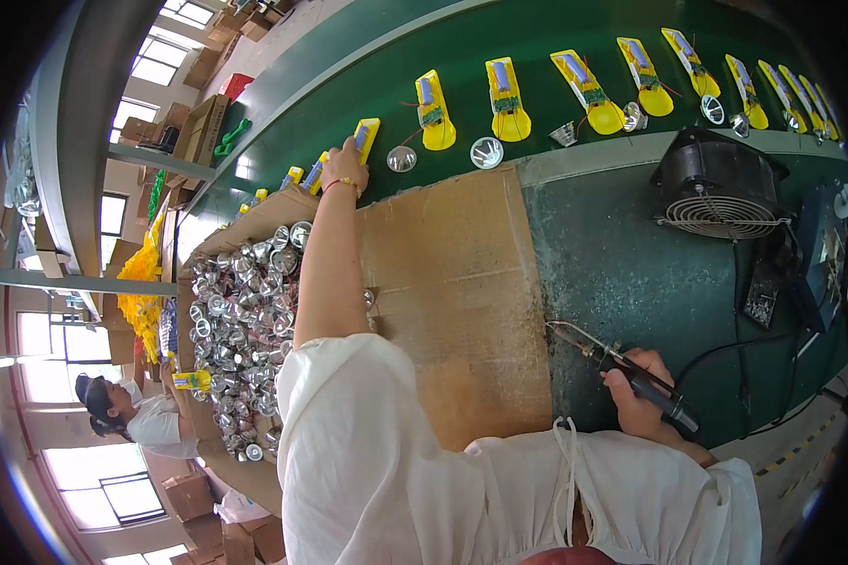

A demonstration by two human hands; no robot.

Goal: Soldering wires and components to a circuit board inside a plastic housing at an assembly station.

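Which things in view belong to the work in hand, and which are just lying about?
Seemingly in use:
yellow casing, at the left hand
soldering iron, held in the right hand
heaped silver reflectors

Probably just lying about:
background cardboard boxes
white bag near them

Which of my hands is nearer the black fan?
Right. The right hand, with a soldering iron, is on your side of the fan; the left hand is far left of it, at a yellow case.

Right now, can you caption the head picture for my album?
Left hand at a yellow case, right hand holding a soldering iron.
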